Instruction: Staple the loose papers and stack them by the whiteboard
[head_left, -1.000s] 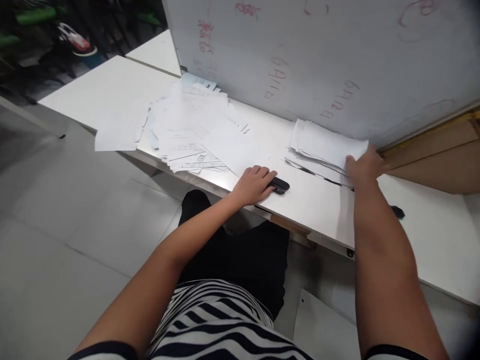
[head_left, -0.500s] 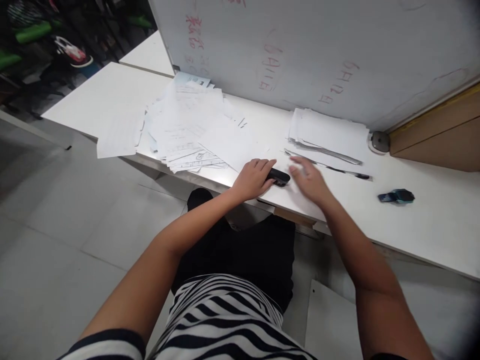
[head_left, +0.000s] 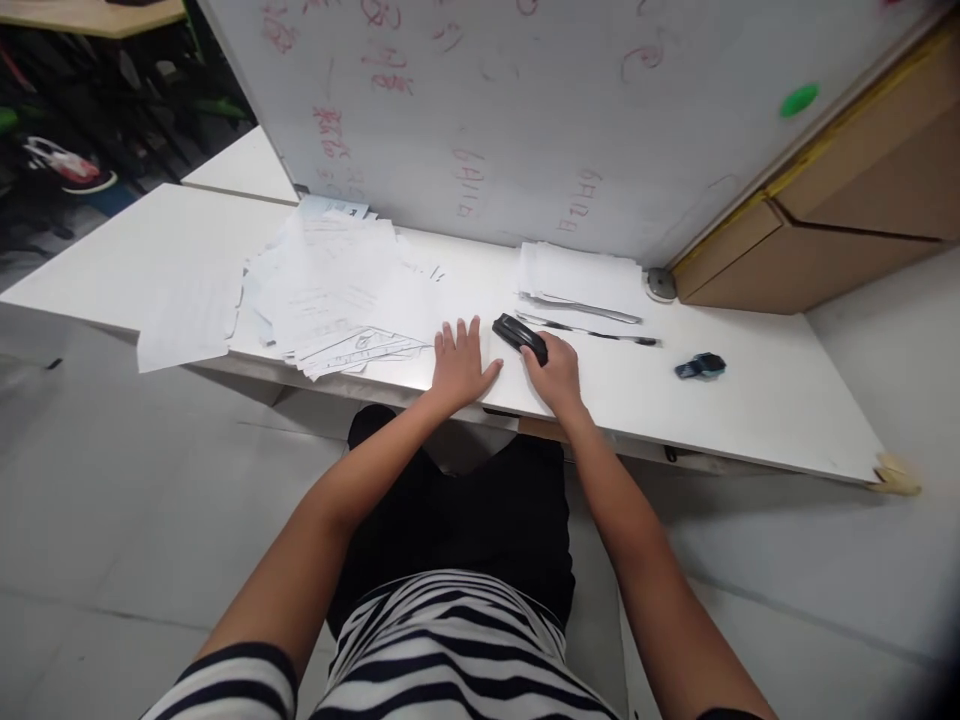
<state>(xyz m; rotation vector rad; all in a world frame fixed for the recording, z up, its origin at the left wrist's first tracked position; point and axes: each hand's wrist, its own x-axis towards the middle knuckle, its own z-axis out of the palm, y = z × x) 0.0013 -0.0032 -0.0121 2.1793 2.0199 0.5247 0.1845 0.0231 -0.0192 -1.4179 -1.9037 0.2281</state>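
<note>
A black stapler point(head_left: 519, 337) is gripped at its near end by my right hand point(head_left: 553, 372), just above the white desk point(head_left: 615, 410) or resting on it; I cannot tell which. To its left, my left hand point(head_left: 460, 368) lies flat with fingers spread, at the right edge of the loose white papers point(head_left: 337, 270). Behind the stapler and to the right sits a neater stack of papers point(head_left: 581, 280). A thin black-and-white pen-like strip point(head_left: 592, 330) lies in front of that stack.
A dark watch point(head_left: 701, 366) lies on the desk at right. Behind the desk stands a whiteboard point(head_left: 510, 110) with red writing. Brown cardboard boxes point(head_left: 750, 260) and a small round grey object point(head_left: 661, 284) are at the back right. One sheet point(head_left: 184, 325) overhangs the front edge at left.
The stapler has passed from my left hand to my right hand. My left hand has opened flat on the desk. The view has shifted to the right.
</note>
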